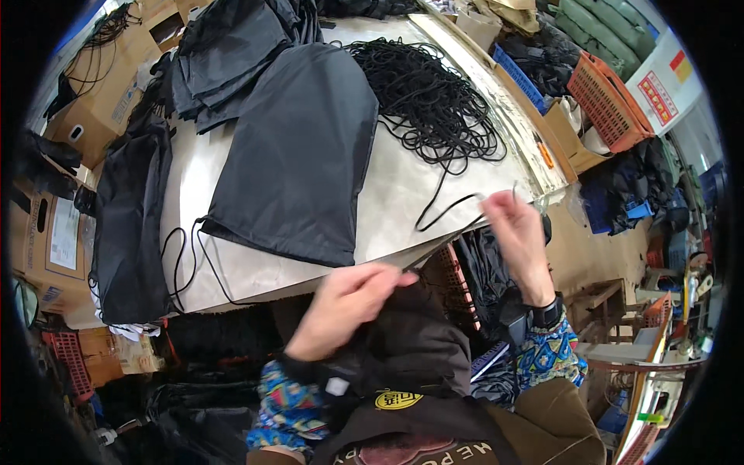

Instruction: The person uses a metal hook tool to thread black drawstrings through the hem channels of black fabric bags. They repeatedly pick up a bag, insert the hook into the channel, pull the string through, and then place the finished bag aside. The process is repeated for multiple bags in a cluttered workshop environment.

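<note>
Black cord [446,208] runs from the right hand [515,232] toward 11 o'clock, its long axis slanting up to the cord pile [434,101]. The right fingers pinch its end; the left hand [345,306] pinches dark fabric [411,341] at the table [403,194] edge. A black bag [298,155] lies lengthwise beyond. Cardboard boxes [46,232] stand at 9 o'clock; an orange crate [604,101] and a white sign [666,77] with red and yellow patches sit at 2 o'clock.

Upper right: orange plastic crate [608,99], blue crate [518,76] beside it. Left edge: cardboard boxes [48,236]. Upper left: stacked black fabric pieces [225,58]. Lower left: red crate [70,358].
</note>
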Tool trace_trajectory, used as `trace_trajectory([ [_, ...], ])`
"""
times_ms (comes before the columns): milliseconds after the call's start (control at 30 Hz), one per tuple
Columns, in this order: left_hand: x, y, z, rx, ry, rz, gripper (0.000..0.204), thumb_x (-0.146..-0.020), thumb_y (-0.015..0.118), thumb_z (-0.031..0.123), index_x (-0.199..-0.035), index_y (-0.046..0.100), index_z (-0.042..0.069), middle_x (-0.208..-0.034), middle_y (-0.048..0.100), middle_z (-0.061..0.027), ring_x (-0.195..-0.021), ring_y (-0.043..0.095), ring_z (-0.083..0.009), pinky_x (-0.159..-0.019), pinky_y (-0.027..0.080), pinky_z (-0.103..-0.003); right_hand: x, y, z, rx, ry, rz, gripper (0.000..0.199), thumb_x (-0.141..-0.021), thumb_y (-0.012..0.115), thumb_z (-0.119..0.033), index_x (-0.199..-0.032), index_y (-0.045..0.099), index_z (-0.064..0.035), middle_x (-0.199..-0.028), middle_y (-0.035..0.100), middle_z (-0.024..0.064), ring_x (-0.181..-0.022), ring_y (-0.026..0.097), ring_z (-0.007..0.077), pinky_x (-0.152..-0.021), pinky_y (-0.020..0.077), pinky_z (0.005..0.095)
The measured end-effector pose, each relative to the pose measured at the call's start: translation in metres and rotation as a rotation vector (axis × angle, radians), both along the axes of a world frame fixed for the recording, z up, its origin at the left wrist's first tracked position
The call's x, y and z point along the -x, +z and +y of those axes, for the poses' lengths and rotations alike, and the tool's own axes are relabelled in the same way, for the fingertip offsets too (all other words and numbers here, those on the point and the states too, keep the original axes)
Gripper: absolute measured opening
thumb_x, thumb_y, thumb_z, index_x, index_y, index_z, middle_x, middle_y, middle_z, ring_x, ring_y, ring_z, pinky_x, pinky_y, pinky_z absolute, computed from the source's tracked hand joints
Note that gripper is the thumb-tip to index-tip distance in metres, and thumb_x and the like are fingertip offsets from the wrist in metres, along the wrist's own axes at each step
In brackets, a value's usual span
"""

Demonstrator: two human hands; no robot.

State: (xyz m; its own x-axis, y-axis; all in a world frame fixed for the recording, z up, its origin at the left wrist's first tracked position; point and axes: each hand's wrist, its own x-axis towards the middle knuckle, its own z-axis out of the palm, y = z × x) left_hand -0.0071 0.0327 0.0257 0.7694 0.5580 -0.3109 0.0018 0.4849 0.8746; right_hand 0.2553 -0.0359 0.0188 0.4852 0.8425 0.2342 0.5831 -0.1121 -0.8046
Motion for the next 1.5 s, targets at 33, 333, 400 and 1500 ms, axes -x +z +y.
trace_trajectory([
  [33,0.026,0.007,0.004,-0.092,0.02,0.117,0.026,-0.095,0.051,0.016,-0.102,0.064,-0.006,-0.062,0.042,0.0088,-0.052,0.034,-0.0018,-0.046,0.026,-0.019,-0.016,-0.005,-0.003,-0.05,-0.117,-0.094,0.019,-0.091,0.06,-0.019,-0.092,0.06,-0.0001,-0.07,0.06,0.0047,-0.065,0.052,0.009,-0.06,0.0434,0.0248],
  [333,0.223,-0.025,-0.012,-0.279,0.636,-0.133,0.014,-0.09,0.049,0.003,-0.094,0.058,-0.007,-0.056,0.05,-0.002,-0.043,0.042,-0.006,-0.04,0.032,-0.021,-0.1,-0.016,-0.014,0.023,-0.557,-0.405,0.024,-0.092,0.057,-0.021,-0.106,0.057,-0.0018,-0.072,0.061,0.0138,-0.066,0.057,0.02,-0.064,0.0457,0.0353],
  [400,0.178,-0.012,-0.011,-0.156,0.532,0.005,0.014,-0.087,0.052,0.002,-0.093,0.061,-0.007,-0.065,0.059,-0.0058,-0.045,0.043,-0.0056,-0.041,0.032,-0.02,-0.07,-0.014,-0.006,-0.022,-0.316,-0.276,0.036,-0.09,0.06,-0.018,-0.124,0.053,-0.0059,-0.067,0.057,0.0062,-0.062,0.052,0.0147,-0.061,0.0455,0.0312],
  [1500,0.061,-0.047,-0.02,0.234,0.45,-0.302,0.02,-0.093,0.057,0.014,-0.104,0.063,-0.002,-0.105,0.062,-0.0115,-0.084,0.062,-0.0129,-0.064,0.05,-0.021,0.078,-0.004,-0.021,0.236,0.484,0.296,0.017,-0.094,0.05,-0.008,-0.105,0.062,-0.003,-0.091,0.059,0.0039,-0.071,0.056,0.0106,-0.06,0.047,0.0232],
])
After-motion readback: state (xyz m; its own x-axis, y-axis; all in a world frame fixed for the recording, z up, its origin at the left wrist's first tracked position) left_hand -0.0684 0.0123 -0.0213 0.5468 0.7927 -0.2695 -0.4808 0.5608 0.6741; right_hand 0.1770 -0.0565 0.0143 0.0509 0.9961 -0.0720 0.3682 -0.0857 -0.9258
